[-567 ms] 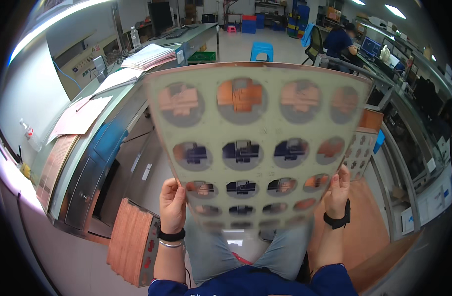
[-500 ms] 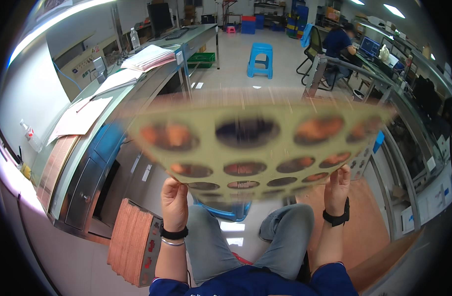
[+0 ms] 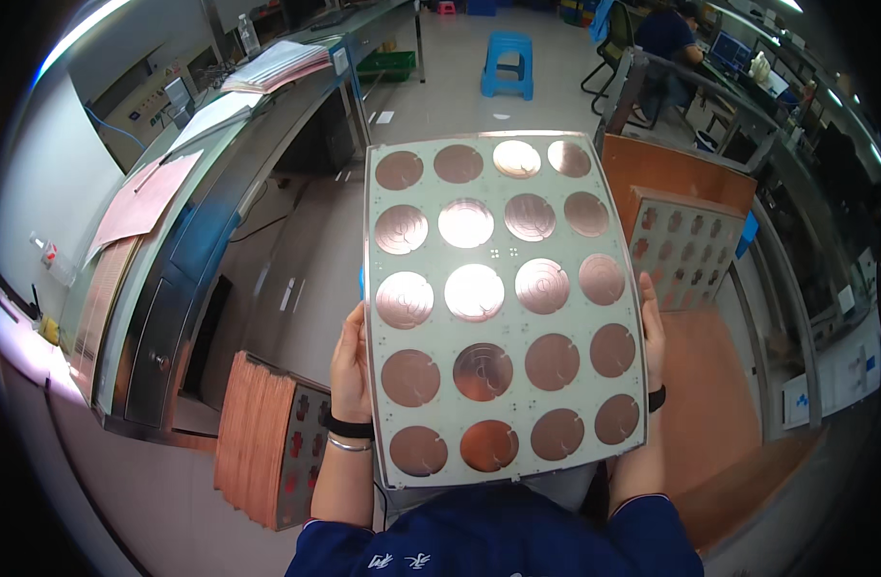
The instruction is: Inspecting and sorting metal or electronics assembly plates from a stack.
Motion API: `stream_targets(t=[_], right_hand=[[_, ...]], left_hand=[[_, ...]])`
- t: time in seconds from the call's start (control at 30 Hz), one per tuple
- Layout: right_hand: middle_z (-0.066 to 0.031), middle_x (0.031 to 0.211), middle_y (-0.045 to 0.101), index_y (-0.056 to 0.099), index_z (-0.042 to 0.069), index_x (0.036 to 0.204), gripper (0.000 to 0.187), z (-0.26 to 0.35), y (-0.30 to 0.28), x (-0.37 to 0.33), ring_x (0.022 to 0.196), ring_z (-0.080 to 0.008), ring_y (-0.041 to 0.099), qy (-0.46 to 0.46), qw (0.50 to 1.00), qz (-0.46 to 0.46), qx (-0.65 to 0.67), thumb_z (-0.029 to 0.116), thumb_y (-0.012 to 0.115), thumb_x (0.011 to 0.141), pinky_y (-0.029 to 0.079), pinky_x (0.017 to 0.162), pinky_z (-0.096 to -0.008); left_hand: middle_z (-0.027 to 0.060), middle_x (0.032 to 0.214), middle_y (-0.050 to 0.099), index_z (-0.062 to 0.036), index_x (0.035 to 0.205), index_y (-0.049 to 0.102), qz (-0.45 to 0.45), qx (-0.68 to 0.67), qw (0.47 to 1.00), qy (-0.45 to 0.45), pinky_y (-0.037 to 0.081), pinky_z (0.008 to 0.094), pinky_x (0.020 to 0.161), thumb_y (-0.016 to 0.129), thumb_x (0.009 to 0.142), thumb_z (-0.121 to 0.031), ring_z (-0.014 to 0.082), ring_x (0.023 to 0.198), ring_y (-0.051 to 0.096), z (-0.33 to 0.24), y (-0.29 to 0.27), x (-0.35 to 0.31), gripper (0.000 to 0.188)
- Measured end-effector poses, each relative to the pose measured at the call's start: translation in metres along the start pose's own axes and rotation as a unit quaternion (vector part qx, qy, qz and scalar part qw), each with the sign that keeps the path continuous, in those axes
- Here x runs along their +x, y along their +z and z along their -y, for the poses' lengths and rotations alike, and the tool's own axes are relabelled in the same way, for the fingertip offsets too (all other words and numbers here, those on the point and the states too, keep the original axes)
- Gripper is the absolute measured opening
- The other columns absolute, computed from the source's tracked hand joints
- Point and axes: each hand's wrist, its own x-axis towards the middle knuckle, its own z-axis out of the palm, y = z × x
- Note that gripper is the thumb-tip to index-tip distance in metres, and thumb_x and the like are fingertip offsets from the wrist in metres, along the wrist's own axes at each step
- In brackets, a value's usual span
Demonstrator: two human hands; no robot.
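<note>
A pale green circuit board panel [image 3: 509, 325] with rows of round copper discs stands tilted up in front of me, its disc face toward me. My left hand [image 3: 352, 358] grips its left edge, the thumb along the side and the other fingers hidden behind it. At the right edge my right hand [image 3: 653, 332] holds the panel too, most of its fingers out of sight behind it. Several discs near the upper middle shine with reflected light. The panel covers most of my lap.
Low on my left stands a stack of copper-edged panels [image 3: 253, 438]. To the right, more panels [image 3: 685, 250] lean against a brown board on a brown surface [image 3: 714, 385]. A glass-topped desk with papers [image 3: 147, 207] runs along the left. Ahead are a blue stool [image 3: 508, 62] and a seated person [image 3: 666, 43].
The panel has swung from a blurred, nearly flat pose to an upright one with its disc face toward me. Both hands have kept hold, and my view has dipped slightly.
</note>
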Motion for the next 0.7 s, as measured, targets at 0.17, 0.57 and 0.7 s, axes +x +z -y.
stream_targets(t=[0.17, 0.57, 0.7], right_hand=[[-0.0120, 0.125, 0.049, 0.034, 0.006, 0.135, 0.037, 0.006, 0.008, -0.001, 0.110, -0.0147, 0.051, 0.018, 0.997, -0.011, -0.068, 0.011, 0.032, 0.098, 0.046, 0.089, -0.0286], [-0.0114, 0.120, 0.054, 0.035, 0.005, 0.134, 0.038, 0.006, 0.008, 0.000, 0.106, -0.0137, 0.053, 0.028, 0.996, 0.008, -0.082, 0.008, 0.036, 0.097, 0.045, 0.089, -0.0268], [-0.0118, 0.119, 0.054, 0.036, 0.003, 0.133, 0.038, 0.008, 0.011, 0.002, 0.104, -0.0147, 0.054, 0.023, 0.993, 0.016, -0.112, 0.012, 0.038, 0.097, 0.045, 0.088, -0.0272]], left_hand=[[0.0110, 0.118, 0.053, -0.0017, 0.127, 0.039, -0.012, 0.080, 0.997, 0.014, 0.050, 0.0313, 0.089, 0.039, 0.097, -0.018, 0.0172, 0.106, 0.055, 0.007, 0.006, -0.005, 0.033], [0.0098, 0.119, 0.053, -0.0019, 0.126, 0.040, -0.060, 0.159, 0.984, 0.046, 0.047, 0.0287, 0.090, 0.041, 0.096, -0.014, 0.0153, 0.106, 0.054, 0.012, -0.005, -0.004, 0.032], [0.0100, 0.119, 0.052, -0.0016, 0.126, 0.040, -0.073, 0.192, 0.977, 0.060, 0.046, 0.0281, 0.090, 0.042, 0.096, -0.014, 0.0146, 0.106, 0.054, 0.014, -0.012, -0.007, 0.032]])
